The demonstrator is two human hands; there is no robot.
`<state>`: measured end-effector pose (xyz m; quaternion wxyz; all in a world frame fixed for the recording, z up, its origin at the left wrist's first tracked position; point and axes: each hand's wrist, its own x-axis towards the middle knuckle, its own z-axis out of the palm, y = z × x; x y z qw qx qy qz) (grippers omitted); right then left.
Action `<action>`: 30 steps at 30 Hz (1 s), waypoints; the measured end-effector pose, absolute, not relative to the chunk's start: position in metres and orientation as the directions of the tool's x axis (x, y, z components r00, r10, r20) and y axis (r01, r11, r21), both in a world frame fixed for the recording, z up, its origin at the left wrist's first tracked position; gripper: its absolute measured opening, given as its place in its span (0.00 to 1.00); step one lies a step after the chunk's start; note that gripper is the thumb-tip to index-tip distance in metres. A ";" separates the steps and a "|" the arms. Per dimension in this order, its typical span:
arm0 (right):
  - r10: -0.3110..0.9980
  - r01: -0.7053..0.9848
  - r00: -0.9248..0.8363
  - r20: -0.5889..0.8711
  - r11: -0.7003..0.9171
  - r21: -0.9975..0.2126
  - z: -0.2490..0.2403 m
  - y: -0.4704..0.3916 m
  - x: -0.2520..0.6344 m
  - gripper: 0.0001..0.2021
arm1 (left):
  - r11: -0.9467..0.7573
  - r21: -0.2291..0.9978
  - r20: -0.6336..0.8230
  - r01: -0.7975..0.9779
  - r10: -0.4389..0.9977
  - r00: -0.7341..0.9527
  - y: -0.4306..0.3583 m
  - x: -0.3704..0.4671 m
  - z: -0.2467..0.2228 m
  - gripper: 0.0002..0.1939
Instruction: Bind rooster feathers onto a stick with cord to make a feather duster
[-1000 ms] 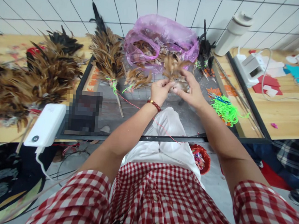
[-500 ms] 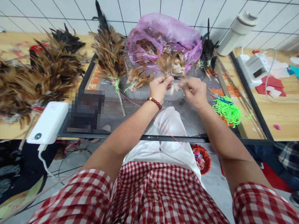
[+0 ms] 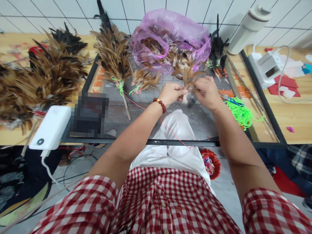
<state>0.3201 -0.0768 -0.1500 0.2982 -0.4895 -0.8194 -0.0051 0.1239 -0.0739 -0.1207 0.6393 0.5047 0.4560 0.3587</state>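
A small bunch of brown feathers (image 3: 187, 76) with pale fluffy ends is pinched upright in the fingers of my left hand (image 3: 171, 94). My right hand (image 3: 207, 92) is closed at the bunch's right side, fingertips on the feathers. Just behind is a purple plastic bag (image 3: 175, 22) filled with more feathers. To the left lie a small feather bundle (image 3: 144, 81) tied with green string and a larger feather duster (image 3: 113, 53) on a thin stick. A red thread (image 3: 138, 106) runs from the duster's tie toward my lap.
Green strings (image 3: 239, 114) lie right of my right arm, with black feathers (image 3: 217, 55) farther back. A white bottle (image 3: 249, 31), a white plug adapter (image 3: 269, 66) and a power bank (image 3: 51, 127) stand around. Feather dusters (image 3: 40, 84) pile up at left.
Both hands have shifted slightly right. The feathers now stand upright at my left fingertips, and my right hand has come closer against them.
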 end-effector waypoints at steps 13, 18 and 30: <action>0.955 0.494 -0.100 0.278 0.291 -0.820 -0.161 -0.075 0.306 0.22 | 0.280 0.903 -0.251 -0.327 0.960 0.127 -0.060 0.121 -0.131 0.12; 0.964 0.299 -0.028 0.264 0.260 -0.918 -0.157 -0.078 0.284 0.25 | 0.285 0.910 -0.251 -0.300 0.957 0.146 -0.064 0.124 -0.131 0.14; 0.916 0.439 0.035 0.401 0.346 -0.829 -0.157 -0.074 0.293 0.25 | 0.324 0.934 -0.268 -0.150 0.914 0.305 -0.066 0.124 -0.135 0.17</action>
